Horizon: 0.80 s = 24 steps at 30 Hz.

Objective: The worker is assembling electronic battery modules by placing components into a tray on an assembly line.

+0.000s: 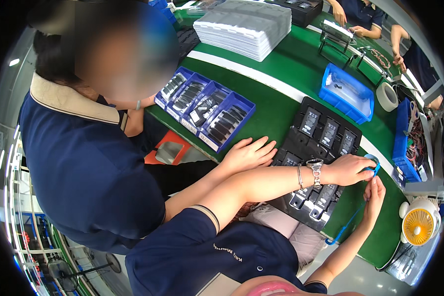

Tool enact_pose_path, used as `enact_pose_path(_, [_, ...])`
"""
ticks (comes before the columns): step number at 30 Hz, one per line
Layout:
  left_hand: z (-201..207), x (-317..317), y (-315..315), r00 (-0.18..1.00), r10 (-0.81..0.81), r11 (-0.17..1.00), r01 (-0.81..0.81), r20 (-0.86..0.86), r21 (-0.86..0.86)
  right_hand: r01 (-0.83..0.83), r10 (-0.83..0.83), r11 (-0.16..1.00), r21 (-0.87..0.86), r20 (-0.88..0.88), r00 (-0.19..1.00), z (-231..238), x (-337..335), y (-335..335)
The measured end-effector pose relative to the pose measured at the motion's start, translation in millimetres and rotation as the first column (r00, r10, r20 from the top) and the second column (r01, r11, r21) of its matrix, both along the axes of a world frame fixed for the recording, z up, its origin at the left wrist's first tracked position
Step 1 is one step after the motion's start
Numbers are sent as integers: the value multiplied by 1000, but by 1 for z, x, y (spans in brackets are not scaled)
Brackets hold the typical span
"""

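Note:
My left hand (351, 170), with a metal watch and a bangle on its wrist, reaches across to the right. Its fingers are closed on a blue wrist strap (373, 161) with a thin blue cord (350, 223) hanging down from it. Just below, my right hand (374, 196) pinches the strap's lower end, where the cord starts. Under my left forearm lies a black tray (293, 134) of flat black battery-like packs (329, 132); the forearm hides part of it. A co-worker's hand (251, 154) rests flat on the green table by the tray's left edge.
On the green table (276, 84) stand a divided blue bin (204, 106) of small dark parts, a stack of white sheets (244, 27), a blue box (348, 93), a tape roll (387, 96) and a wire bin (409, 140). A yellow-and-white fan (419, 224) sits right. A co-worker (84, 163) sits close left.

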<state>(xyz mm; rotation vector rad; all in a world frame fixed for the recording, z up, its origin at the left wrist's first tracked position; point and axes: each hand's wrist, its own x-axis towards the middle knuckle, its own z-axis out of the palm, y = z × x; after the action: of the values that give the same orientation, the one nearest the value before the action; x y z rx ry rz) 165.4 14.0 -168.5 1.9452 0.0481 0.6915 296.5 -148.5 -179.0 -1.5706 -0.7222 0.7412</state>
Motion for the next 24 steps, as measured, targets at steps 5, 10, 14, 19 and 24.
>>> enact_pose_path(5, [-4,4,0,997,-47,992,40,-59,-117,-14,15,997,78,-7,1000,2,-5,1])
enact_pose_path(10, [-8,7,-2,996,-37,988,25,-79,-149,-39,40,998,58,-5,999,3,-4,-2])
enact_pose_path(14, [-7,7,0,997,-22,992,12,-79,-124,-108,106,994,26,55,993,4,-6,-2])
enact_pose_path(19, [-1,4,2,988,-103,984,84,-117,-155,-102,101,995,2,90,991,6,-10,0])
enact_pose_path(24, [-7,7,2,999,-3,998,0,-38,-67,-76,87,993,-85,135,987,6,-8,4])
